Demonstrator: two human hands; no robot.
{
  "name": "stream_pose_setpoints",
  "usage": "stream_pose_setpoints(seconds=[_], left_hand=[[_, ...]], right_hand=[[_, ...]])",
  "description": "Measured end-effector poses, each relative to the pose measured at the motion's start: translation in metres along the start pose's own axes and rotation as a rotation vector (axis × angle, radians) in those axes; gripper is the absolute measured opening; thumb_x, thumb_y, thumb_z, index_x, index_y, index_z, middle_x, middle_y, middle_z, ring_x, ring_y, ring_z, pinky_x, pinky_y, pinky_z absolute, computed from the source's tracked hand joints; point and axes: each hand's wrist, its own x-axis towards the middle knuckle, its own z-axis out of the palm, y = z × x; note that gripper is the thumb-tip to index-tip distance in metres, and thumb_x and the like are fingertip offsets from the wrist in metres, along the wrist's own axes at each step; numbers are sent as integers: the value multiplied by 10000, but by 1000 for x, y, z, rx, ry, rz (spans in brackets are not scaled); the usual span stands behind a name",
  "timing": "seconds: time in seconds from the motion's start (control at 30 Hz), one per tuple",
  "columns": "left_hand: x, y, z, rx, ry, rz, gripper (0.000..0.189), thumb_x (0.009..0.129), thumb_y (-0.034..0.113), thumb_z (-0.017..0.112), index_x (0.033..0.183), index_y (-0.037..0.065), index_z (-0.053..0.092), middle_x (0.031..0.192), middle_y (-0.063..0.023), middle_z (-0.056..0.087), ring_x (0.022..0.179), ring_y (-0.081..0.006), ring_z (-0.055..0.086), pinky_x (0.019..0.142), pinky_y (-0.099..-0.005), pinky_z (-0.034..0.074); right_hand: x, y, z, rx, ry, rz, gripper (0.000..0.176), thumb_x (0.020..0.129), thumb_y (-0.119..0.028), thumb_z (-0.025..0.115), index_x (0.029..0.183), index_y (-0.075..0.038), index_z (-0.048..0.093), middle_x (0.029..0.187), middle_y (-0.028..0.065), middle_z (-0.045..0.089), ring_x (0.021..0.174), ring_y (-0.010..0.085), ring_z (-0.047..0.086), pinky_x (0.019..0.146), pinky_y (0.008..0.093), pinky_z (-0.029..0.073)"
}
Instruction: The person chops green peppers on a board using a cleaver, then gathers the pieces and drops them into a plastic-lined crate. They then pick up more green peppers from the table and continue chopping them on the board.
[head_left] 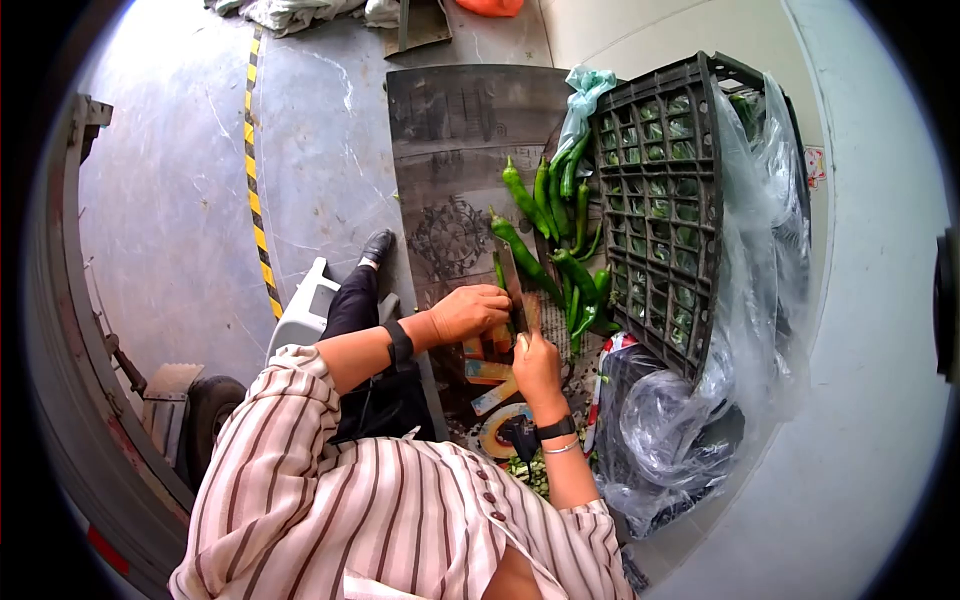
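Head: glossy, tapered green peppers (573,270)

The right hand (538,366) grips a knife (513,288), and the left hand (470,312) holds a green pepper (498,268) just beside this knife. More green peppers (524,198) lie on the dark counter (440,170), near a black crate (714,150).

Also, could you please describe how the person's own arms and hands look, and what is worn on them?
The left hand and the right hand wear no gloves. The shirt sleeves are pale with dark stripes, leaving the forearms bare. One black band circles the left arm near the wrist; a second black band is on the right, beside a thin silvery bracelet.
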Motion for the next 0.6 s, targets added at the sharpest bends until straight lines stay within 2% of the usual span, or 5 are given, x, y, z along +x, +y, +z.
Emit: stream_pose_setpoints(seconds=[0.1, 0.3, 0.43, 0.53, 0.6], left_hand=[[2, 1, 2, 27, 89, 34, 189, 615, 137, 615, 793, 74, 602, 854, -39, 528, 899, -226, 549, 790, -303, 481], [2, 1, -1, 9, 62, -1, 172, 608, 151, 619, 756, 75, 578, 859, -38, 545, 888, -226, 548, 790, -303, 479], [3, 0, 0, 42, 72, 65, 181, 602, 154, 629, 755, 75, 574, 847, -35, 550, 869, -227, 547, 795, -301, 477], [3, 2, -1, 18, 39, 25, 163, 576, 130, 647, 721, 99, 580, 845, -20, 570, 860, -219, 567, 751, -313, 491], [6, 6, -3, 9, 64, -41, 158, 593, 123, 642, 741, 99, 593, 858, -21, 580, 842, -218, 571, 745, -313, 494]], right_hand=[[13, -8, -2, 3, 1, 5, 155, 886, -130, 510, 872, 17, 558, 698, 244, 596, 647, 421, 587, 561, 483, 468], [53, -27, -5, -4, -34, -22, 148, 873, -126, 509, 882, 18, 543, 740, 248, 607, 702, 429, 593, 603, 498, 471], [52, -27, -6, -5, -25, 6, 155, 868, -130, 511, 898, 18, 544, 747, 251, 609, 717, 430, 596, 622, 500, 476], [47, -30, -5, 28, 64, -3, 181, 866, -124, 524, 901, 50, 556, 733, 277, 597, 714, 450, 587, 614, 498, 470], [36, -26, -8, -28, 7, 54, 153, 861, -132, 524, 887, 17, 547, 745, 252, 613, 716, 430, 601, 625, 505, 480]])
